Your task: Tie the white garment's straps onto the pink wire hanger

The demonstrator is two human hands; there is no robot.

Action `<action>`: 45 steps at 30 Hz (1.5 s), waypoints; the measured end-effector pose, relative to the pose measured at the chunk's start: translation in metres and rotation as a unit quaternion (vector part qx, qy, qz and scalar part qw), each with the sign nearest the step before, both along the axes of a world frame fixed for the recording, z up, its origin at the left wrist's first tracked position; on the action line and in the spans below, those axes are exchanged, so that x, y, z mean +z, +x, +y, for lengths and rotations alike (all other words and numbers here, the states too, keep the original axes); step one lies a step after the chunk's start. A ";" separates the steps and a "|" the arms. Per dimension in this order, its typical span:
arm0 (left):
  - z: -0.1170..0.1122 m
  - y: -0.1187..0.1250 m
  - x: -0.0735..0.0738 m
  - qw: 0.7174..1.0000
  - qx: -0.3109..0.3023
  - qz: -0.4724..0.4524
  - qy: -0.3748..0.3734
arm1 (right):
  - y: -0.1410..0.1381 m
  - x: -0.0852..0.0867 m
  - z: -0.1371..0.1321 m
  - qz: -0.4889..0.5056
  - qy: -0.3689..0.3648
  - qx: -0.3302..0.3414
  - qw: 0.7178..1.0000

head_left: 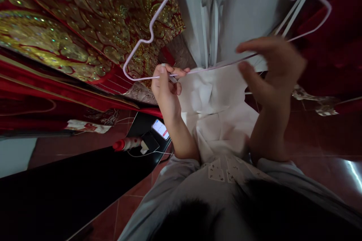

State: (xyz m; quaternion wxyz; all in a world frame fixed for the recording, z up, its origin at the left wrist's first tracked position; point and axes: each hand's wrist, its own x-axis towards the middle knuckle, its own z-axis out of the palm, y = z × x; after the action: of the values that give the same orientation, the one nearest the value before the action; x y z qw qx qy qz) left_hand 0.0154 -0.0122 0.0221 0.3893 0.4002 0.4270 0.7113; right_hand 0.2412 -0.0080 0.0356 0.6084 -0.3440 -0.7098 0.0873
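A thin lilac clothes hanger (pixel 158 11) is held up in front of me, its top cut off by the upper edge of the view. My left hand (pixel 168 86) pinches its lower bar near the left corner, and a bit of white shows among the fingers. My right hand (pixel 273 69), slightly blurred, is by the right part of the bar with thumb and forefinger spread apart, holding nothing I can see. A white strap (pixel 295 11) loops over the hanger's right shoulder; its lower end is hidden behind the right hand.
Red garments with gold sequins (pixel 93 19) hang at left, dark red cloth (pixel 333 45) at right. White cloth (pixel 220 101) lies below my hands. On a black bench (pixel 70 180) are a lit phone (pixel 160 128) and a red-capped bottle (pixel 126 144), with a white cable beside them.
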 end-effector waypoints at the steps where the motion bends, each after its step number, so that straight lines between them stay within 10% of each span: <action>1: 0.000 -0.001 0.000 1.000 -0.001 0.000 -0.002 | -0.006 -0.002 -0.002 -0.039 -0.057 0.021 0.997; 8: 0.002 -0.020 -0.011 1.000 0.009 0.013 0.009 | -0.019 -0.005 -0.002 -0.166 -0.145 0.026 0.975; 17: 0.011 -0.056 -0.042 0.946 0.254 0.152 0.131 | -0.020 0.002 -0.008 -0.181 -0.148 -0.010 0.972; 21: 0.014 -0.062 -0.036 0.972 0.180 0.125 0.086 | -0.020 0.003 -0.009 -0.174 -0.147 -0.014 0.974; 30: 0.005 -0.047 -0.013 0.963 0.240 0.031 0.118 | -0.015 -0.004 -0.004 -0.153 -0.108 -0.030 0.982; 38: 0.006 -0.049 0.011 0.968 0.124 0.147 0.161 | -0.023 -0.001 -0.010 -0.175 -0.149 -0.039 0.973; 45: 0.002 -0.051 0.021 0.964 0.144 0.160 0.154 | -0.028 -0.006 -0.010 -0.161 -0.128 -0.031 0.978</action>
State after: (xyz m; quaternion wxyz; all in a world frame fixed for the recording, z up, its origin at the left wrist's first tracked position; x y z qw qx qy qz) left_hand -0.0356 -0.0099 0.0435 0.1426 0.4982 0.4227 0.7435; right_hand 0.2133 -0.0179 0.0291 0.4396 -0.4507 -0.7702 0.1017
